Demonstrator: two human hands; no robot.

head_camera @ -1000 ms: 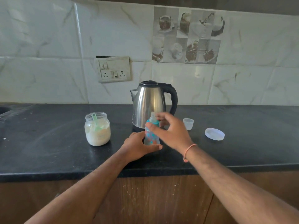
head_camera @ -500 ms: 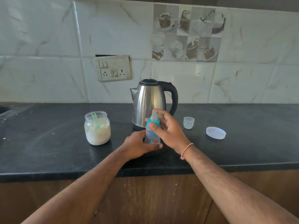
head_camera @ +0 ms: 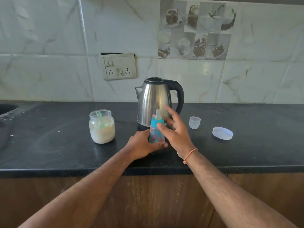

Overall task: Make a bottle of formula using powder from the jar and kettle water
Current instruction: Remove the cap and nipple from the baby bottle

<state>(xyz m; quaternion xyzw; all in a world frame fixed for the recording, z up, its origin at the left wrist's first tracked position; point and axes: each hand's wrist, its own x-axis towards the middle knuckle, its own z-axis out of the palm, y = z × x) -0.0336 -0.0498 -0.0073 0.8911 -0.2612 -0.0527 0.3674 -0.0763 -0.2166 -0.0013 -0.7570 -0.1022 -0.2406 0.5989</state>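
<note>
1. The bottle [head_camera: 157, 132] stands upright on the black desk [head_camera: 49, 145], near its front edge and just in front of the kettle [head_camera: 154, 102]. It has a blue collar and a pale teat on top.
2. The left hand [head_camera: 141, 144] is closed around the bottle's lower body, fingers behind it and thumb lying across the base in front. Its forearm comes in low from the lower left.
3. The right hand [head_camera: 176, 130] is at the bottle's top, thumb pressed on the blue collar, with at least one finger curled round the far side. The remaining fingers are spread and lifted toward the kettle, so the hand is only partly closed on the collar. An orange band sits at the wrist.
4. The kettle is steel with a black lid and handle, spout pointing left.
5. The jar [head_camera: 102, 126], lidless, holds pale powder and a green scoop [head_camera: 101, 119]; it stands well left of the bottle.
6. Right of the kettle are a small clear cap [head_camera: 194, 122] and, farther right, a flat round lid [head_camera: 222, 133], apart from each other.
</note>
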